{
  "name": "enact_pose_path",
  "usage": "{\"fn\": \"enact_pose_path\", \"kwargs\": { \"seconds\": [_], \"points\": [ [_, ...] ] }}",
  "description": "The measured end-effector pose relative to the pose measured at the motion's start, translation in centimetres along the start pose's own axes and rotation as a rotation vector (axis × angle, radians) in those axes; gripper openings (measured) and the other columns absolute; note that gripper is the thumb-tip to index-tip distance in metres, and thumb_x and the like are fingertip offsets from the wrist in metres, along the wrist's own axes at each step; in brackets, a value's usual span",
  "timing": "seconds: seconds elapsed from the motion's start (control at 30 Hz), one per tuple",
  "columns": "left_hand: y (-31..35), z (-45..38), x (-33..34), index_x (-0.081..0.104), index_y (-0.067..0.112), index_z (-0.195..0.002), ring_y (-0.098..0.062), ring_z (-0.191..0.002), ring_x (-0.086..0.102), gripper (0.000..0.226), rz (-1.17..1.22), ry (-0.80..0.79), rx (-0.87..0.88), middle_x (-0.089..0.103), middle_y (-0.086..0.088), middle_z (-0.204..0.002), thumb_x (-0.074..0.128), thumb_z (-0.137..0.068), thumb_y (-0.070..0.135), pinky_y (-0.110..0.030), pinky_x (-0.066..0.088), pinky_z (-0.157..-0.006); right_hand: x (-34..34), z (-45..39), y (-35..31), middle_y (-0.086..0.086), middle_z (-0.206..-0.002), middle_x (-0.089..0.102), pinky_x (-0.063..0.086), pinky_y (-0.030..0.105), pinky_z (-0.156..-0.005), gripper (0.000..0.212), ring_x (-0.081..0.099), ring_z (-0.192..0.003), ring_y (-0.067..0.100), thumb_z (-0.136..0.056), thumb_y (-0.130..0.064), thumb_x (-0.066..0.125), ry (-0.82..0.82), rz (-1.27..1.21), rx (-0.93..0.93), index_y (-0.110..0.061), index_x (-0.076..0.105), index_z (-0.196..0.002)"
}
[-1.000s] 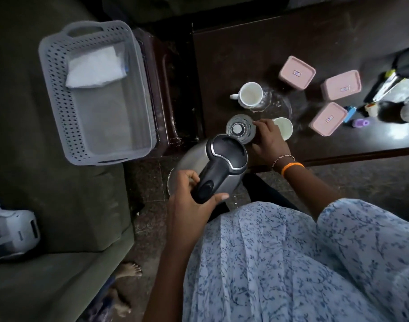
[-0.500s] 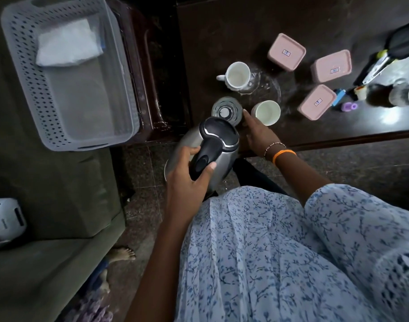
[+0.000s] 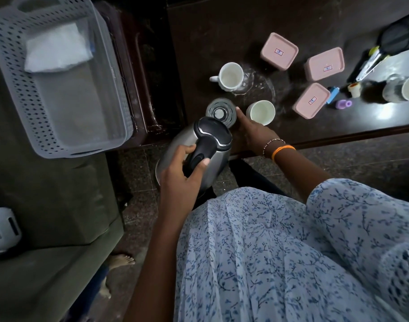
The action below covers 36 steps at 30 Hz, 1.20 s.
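Observation:
My left hand (image 3: 182,173) grips the black handle of a steel electric kettle (image 3: 175,147). The kettle is tilted forward, and its black lid end reaches the near edge of a clear glass (image 3: 220,111) standing on the dark table (image 3: 222,31). My right hand (image 3: 252,133) holds the glass from the right, one finger running up its side. The kettle hides that hand's thumb and also its own spout.
A white mug (image 3: 230,76) and a white cup (image 3: 260,112) stand beside the glass. Three pink lidded boxes (image 3: 279,51) sit further right, with small items beyond. At left, a grey perforated basket (image 3: 8,84) holds a white cloth (image 3: 55,48).
The kettle has come forward and tipped toward the glass, its lid end now at the glass's near edge. My right hand has stayed at the glass.

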<state>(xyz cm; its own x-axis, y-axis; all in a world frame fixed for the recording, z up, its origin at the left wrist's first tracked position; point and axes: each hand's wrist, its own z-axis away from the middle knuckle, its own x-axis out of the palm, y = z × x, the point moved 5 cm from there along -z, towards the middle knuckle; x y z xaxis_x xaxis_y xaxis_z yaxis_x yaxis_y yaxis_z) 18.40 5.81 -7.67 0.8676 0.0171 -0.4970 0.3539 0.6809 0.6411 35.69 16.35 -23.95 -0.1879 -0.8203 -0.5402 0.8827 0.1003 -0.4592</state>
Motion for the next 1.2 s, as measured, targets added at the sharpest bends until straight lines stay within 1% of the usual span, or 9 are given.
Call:
{"fn": "enact_pose_path", "kwargs": {
  "seconds": [0.1, 0.2, 0.43, 0.63, 0.83, 0.9, 1.0, 1.1, 1.2],
  "points": [
    [0.1, -0.3, 0.0, 0.054, 0.034, -0.104, 0.006, -0.084, 0.059, 0.021, -0.011, -0.001, -0.012, 0.065, 0.010, -0.095, 0.063, -0.085, 0.034, -0.002, 0.040, -0.065, 0.0, 0.1, 0.0, 0.026, -0.116, 0.061, 0.050, 0.049, -0.079, 0.082, 0.061, -0.097, 0.043, -0.086, -0.008, 0.046, -0.005, -0.010, 0.014, -0.030, -0.005, -0.146],
    [0.2, -0.5, 0.0, 0.054, 0.033, -0.105, 0.004, -0.080, 0.058, 0.023, -0.016, 0.002, -0.023, 0.064, 0.008, -0.094, 0.064, -0.084, 0.035, 0.002, 0.038, -0.061, 0.0, 0.2, 0.1, 0.028, -0.108, 0.062, 0.049, 0.045, -0.076, 0.083, 0.062, -0.093, 0.044, -0.086, -0.008, 0.046, -0.014, 0.006, 0.019, -0.030, -0.007, -0.146],
    [0.5, -0.8, 0.2, 0.055, 0.026, -0.105, -0.009, -0.082, 0.063, 0.032, -0.024, 0.032, -0.021, 0.068, 0.001, -0.095, 0.072, -0.079, 0.031, -0.014, 0.045, -0.067, 0.2, 0.1, 0.1, 0.028, -0.112, 0.060, 0.048, 0.045, -0.080, 0.084, 0.061, -0.096, 0.043, -0.086, -0.006, 0.044, -0.036, -0.002, 0.006, -0.027, -0.010, -0.146],
    [0.5, -0.8, 0.1, 0.057, 0.025, -0.105, -0.007, -0.077, 0.064, 0.031, 0.019, 0.066, -0.049, 0.070, 0.002, -0.089, 0.072, -0.079, 0.029, -0.016, 0.046, -0.066, 0.3, 0.1, 0.0, 0.029, -0.118, 0.057, 0.047, 0.047, -0.083, 0.085, 0.059, -0.101, 0.043, -0.085, -0.004, 0.043, -0.056, 0.002, -0.003, -0.026, -0.013, -0.145],
    [0.7, -1.0, 0.1, 0.058, 0.020, -0.108, -0.018, -0.090, 0.065, 0.034, -0.008, 0.071, -0.026, 0.069, -0.005, -0.101, 0.073, -0.078, 0.028, -0.032, 0.052, -0.079, 0.3, 0.1, 0.2, 0.026, -0.120, 0.057, 0.047, 0.046, -0.080, 0.084, 0.060, -0.100, 0.042, -0.087, -0.007, 0.042, -0.064, 0.037, -0.017, -0.027, -0.014, -0.145],
    [0.9, -1.1, 0.2, 0.058, 0.022, -0.108, -0.014, -0.087, 0.065, 0.034, -0.022, 0.075, -0.014, 0.068, -0.003, -0.098, 0.073, -0.079, 0.028, -0.022, 0.050, -0.074, 0.3, 0.0, 0.1, 0.026, -0.117, 0.057, 0.047, 0.044, -0.077, 0.082, 0.061, -0.099, 0.040, -0.088, -0.009, 0.042, -0.058, 0.061, -0.021, -0.027, -0.014, -0.145],
    [1.0, -1.1, 0.4, 0.058, 0.024, -0.109, 0.008, -0.077, 0.060, 0.033, -0.024, 0.061, -0.007, 0.065, 0.010, -0.087, 0.072, -0.079, 0.027, 0.000, 0.039, -0.064, 0.3, -0.2, 0.1, 0.025, -0.115, 0.058, 0.041, 0.039, -0.069, 0.080, 0.061, -0.095, 0.041, -0.089, -0.011, 0.042, -0.032, 0.104, -0.020, -0.025, -0.013, -0.145],
    [1.1, -1.1, 0.4, 0.057, 0.024, -0.110, 0.020, -0.076, 0.055, 0.032, -0.021, 0.056, 0.004, 0.060, 0.021, -0.082, 0.071, -0.081, 0.025, 0.004, 0.037, -0.063, 0.3, -0.2, 0.2, 0.024, -0.113, 0.059, 0.037, 0.038, -0.066, 0.080, 0.061, -0.093, 0.042, -0.089, -0.011, 0.043, -0.023, 0.134, -0.023, -0.025, -0.013, -0.145],
    [1.1, -1.3, 0.3, 0.056, 0.025, -0.112, 0.014, -0.081, 0.058, 0.032, -0.041, 0.057, 0.016, 0.062, 0.019, -0.088, 0.069, -0.082, 0.027, 0.001, 0.040, -0.065, 0.3, -0.1, 0.2, 0.024, -0.114, 0.059, 0.039, 0.039, -0.067, 0.080, 0.061, -0.094, 0.042, -0.090, -0.011, 0.042, -0.027, 0.144, -0.019, -0.025, -0.014, -0.145]
  ]
}}
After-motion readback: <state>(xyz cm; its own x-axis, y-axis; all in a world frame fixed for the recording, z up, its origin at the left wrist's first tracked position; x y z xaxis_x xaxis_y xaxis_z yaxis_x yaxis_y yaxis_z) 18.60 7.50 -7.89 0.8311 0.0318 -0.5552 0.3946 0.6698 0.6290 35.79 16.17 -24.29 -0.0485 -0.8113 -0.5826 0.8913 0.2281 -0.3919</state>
